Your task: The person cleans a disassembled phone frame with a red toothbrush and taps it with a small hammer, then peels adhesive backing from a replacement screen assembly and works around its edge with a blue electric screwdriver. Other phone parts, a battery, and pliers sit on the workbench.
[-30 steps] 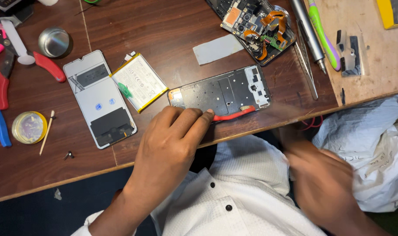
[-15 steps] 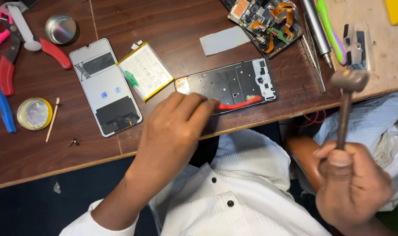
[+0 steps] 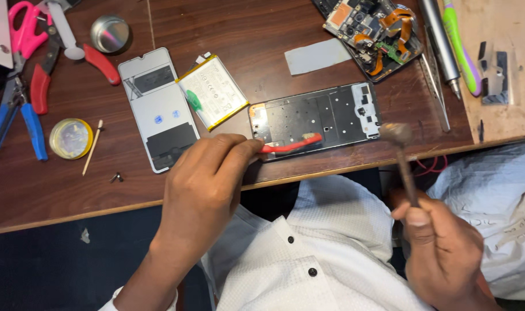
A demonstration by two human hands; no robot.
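Note:
My left hand (image 3: 208,184) rests on the table edge and pinches a thin red tool (image 3: 291,145) against the lower edge of a dark phone frame (image 3: 317,118). My right hand (image 3: 441,247) grips the handle of a small rusty hammer (image 3: 402,158), whose head hovers at the frame's right end. To the left of the frame lie a phone battery (image 3: 212,92) and a grey phone back cover (image 3: 157,109).
Red pliers (image 3: 40,86), blue-handled cutters (image 3: 20,121), pink scissors (image 3: 26,31), a small round tin (image 3: 71,138), a metal cap (image 3: 110,33) and tiny screws (image 3: 116,177) lie left. A circuit board (image 3: 375,31), grey pad (image 3: 317,56), tweezers (image 3: 435,92) and screwdrivers (image 3: 455,43) lie at the back right.
My right hand has come up from below the table with the hammer and brought its head leftward to the frame's right end. My left hand has stayed on the red tool.

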